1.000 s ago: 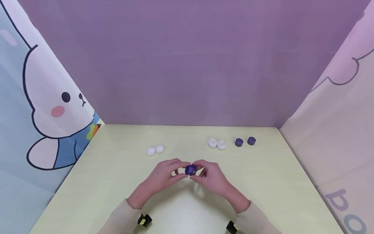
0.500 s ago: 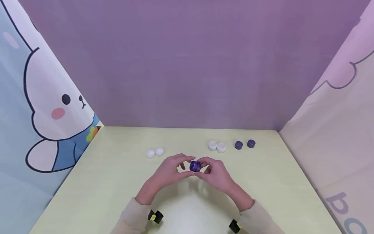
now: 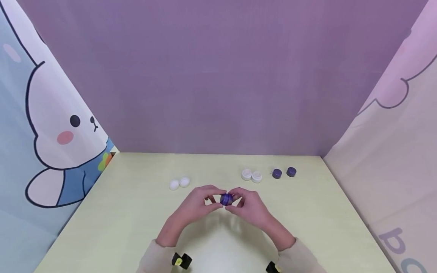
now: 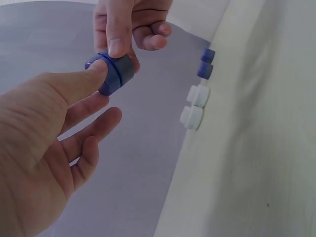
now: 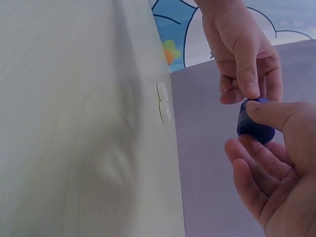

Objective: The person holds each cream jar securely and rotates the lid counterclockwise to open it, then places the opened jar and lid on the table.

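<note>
Both hands meet over the middle of the table around a small purple-blue jar (image 3: pixel 227 199) with a lid on one end. My left hand (image 3: pixel 198 203) pinches the lid end between thumb and fingers. From the other side, my right hand (image 3: pixel 250 204) pinches the body end. In the left wrist view the jar (image 4: pixel 112 73) lies tilted, with a thin seam between its two parts. The right wrist view shows the same jar (image 5: pixel 256 121) held off the table, partly covered by the right thumb.
Two white round lids (image 3: pixel 179 183) lie left of the hands on the pale table (image 3: pixel 119 212). Farther right stand two white jars (image 3: pixel 251 175) with narrower necks, and two small purple round pieces (image 3: pixel 284 173). A purple wall (image 3: pixel 218 76) closes the back.
Left fingers, loosened around the lid half a second ago, pinch it again now. The jar has turned a little in the hands. The head view has tilted slightly upward.
</note>
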`<state>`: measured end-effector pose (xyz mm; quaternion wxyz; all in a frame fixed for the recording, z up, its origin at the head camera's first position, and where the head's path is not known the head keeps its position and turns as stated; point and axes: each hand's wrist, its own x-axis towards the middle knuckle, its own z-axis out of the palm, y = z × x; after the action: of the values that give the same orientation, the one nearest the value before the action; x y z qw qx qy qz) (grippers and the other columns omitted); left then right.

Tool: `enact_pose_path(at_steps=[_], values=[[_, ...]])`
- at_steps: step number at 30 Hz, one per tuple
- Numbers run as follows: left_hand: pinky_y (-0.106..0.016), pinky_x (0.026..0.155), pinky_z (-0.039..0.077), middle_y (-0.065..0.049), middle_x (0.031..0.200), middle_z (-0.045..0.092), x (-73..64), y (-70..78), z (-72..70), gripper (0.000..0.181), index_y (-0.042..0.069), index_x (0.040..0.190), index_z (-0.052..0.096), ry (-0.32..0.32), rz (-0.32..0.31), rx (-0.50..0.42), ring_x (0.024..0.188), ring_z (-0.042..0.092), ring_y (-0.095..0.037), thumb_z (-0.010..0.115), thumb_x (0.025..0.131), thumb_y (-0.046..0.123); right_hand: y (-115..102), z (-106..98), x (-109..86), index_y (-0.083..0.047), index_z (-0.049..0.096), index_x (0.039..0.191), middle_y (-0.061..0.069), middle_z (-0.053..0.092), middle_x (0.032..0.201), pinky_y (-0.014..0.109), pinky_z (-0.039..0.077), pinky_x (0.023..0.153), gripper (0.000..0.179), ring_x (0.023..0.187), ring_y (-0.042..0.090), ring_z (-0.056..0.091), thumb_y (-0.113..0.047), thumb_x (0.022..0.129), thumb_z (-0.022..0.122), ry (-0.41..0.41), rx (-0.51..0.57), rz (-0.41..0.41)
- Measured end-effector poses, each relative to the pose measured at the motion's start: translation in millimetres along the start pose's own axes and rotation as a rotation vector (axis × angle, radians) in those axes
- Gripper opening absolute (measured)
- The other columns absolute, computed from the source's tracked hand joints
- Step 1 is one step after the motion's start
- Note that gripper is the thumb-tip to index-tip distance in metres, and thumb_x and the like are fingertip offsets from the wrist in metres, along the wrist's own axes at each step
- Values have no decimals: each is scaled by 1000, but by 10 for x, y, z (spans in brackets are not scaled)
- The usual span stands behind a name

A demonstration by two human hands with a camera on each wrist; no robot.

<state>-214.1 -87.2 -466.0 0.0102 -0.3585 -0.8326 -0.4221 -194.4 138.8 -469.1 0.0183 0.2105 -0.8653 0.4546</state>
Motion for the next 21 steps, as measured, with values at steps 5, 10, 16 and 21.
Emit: enact_pose_path(at_steps=[5,10,16,21], values=[[-26,70,53,12,111,66,-25,-28,14,37,19,125,67,10,-37,8,78,62,-3,73,88,24,4,51,8,-14,67,109,-8,68,85,26,50,51,32,57,8,57,-16,80,82,20,-24,-11],[-28,71,53,12,113,66,-45,-49,38,40,17,125,66,29,-65,-6,78,63,-3,73,88,29,-10,70,26,-12,67,110,-5,68,86,25,50,51,33,58,10,58,-17,81,81,9,-52,-3],[-38,73,55,7,114,66,-63,-51,68,43,13,125,65,44,-73,-27,77,64,-3,77,84,21,-30,48,47,-13,67,109,-4,68,87,25,49,53,33,60,12,59,-16,79,82,-4,-88,4],[-29,69,54,7,115,67,-68,-52,91,42,17,124,66,64,-103,-23,76,64,-3,77,84,24,-58,31,47,-14,67,109,-5,68,87,25,49,54,33,61,13,58,-16,79,82,-14,-102,17]])
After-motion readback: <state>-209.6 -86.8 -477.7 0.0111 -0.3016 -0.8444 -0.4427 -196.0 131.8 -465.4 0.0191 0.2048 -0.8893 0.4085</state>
